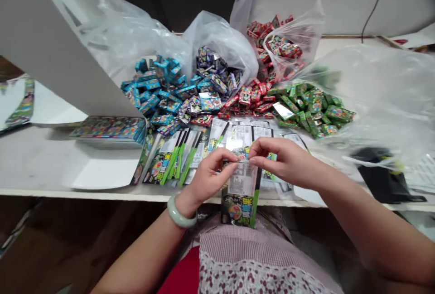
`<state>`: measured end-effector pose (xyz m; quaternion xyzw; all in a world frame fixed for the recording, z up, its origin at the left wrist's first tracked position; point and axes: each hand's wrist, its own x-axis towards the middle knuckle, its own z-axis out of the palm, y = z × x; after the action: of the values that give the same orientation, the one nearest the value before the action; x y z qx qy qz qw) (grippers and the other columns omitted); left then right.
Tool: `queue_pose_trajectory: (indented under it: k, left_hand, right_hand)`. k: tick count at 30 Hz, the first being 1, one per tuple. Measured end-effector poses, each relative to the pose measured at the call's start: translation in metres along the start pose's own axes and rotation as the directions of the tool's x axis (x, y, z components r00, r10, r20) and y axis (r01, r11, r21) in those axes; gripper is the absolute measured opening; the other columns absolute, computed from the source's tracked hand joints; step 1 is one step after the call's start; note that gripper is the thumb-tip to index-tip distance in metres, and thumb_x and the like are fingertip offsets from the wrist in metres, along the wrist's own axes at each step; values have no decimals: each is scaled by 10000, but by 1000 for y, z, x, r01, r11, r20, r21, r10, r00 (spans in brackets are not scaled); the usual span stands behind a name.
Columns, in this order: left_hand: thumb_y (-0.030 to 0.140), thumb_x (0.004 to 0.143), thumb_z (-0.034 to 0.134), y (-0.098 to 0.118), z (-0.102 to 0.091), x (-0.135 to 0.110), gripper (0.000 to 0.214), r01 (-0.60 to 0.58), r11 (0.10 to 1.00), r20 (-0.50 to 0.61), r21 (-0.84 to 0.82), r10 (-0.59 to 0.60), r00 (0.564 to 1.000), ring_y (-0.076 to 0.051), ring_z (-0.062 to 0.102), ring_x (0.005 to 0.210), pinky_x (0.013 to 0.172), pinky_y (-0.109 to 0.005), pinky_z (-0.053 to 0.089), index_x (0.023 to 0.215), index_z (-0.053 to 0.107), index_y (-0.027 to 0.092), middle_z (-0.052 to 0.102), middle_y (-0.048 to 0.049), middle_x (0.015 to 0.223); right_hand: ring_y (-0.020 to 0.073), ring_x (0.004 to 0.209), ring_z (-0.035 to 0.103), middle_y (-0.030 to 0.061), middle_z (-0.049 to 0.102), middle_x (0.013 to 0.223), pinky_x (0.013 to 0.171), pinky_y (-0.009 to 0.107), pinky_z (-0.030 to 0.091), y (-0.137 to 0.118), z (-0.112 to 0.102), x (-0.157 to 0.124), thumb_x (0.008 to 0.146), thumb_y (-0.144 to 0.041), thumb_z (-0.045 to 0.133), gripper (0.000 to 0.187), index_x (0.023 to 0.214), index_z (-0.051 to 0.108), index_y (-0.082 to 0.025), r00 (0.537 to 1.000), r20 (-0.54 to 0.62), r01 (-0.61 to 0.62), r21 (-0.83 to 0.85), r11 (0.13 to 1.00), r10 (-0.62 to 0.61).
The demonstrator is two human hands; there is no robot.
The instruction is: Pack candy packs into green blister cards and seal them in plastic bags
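Left hand [212,178] and right hand [285,162] both pinching, thumbs against fingers, fingertips nearly meeting at the upper part of a printed card strip [242,185]. Strip is long, with a clear window section and a green-and-black printed lower end. It hangs upright from the pinch, over the near table edge [84,192] and in front of the person's checked apron [244,257]. Jade bangle [181,212] on the left wrist.

Directly under the hands, loose cards [170,158] lie overlapping on the table, some with green edges. To the left, a flat stack of colorful cards [108,130] sits beside a white cardboard box flap [50,45].

Far side, small packets in heaps, left to right: blue packets [152,88], purple packets [214,69], red packets [254,97], green packets [312,108]. Clear plastic bags [217,36] stand behind and around the heaps. Far right, near the table edge, a black object [380,171] lies partly under clear plastic.
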<state>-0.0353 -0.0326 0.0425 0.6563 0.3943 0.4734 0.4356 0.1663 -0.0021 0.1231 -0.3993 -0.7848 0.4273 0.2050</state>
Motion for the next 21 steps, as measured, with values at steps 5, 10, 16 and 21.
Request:
queue_pose_trajectory:
  k: [5, 10, 16, 21]
  left_hand:
    - [177, 871, 578, -5, -2, 1, 40, -21, 999, -9, -26, 21, 1000, -131, 594, 823, 724, -275, 480, 893, 603, 199, 627, -20, 865]
    - [196, 871, 565, -8, -3, 1, 42, 27, 999, -32, -45, -28, 999, -140, 575, 810, 730, -288, 469, 890, 603, 198, 606, -19, 848]
    - [282, 861, 620, -10, -2, 1, 89, 32, 999, -49, -41, -34, 998, -164, 570, 827, 751, -318, 468, 895, 593, 204, 599, -27, 843]
    - [250, 834, 667, -13, 3, 2, 107, 49, 998, -144, -46, -55, 988, -141, 571, 787, 729, -289, 467, 860, 573, 206, 594, -9, 826]
  right_hand:
    - [133, 662, 554, 0, 632, 720, 605, 259, 410, 7, 9, 23, 833, -221, 573, 67, 775, 586, -189, 994, 64, -82, -39, 996, 85]
    - [127, 626, 542, -9, 629, 691, 569, 253, 392, 12, 15, 31, 818, -228, 580, 79, 747, 599, -199, 996, 45, -71, -67, 995, 74]
    - [119, 565, 511, -18, 607, 634, 507, 243, 360, 19, 20, 35, 807, -282, 603, 107, 721, 609, -218, 998, 5, -60, -55, 997, 60]
    - [118, 573, 499, -21, 599, 633, 523, 250, 358, 19, 21, 38, 804, -251, 608, 108, 703, 597, -217, 998, 6, -64, -56, 996, 65]
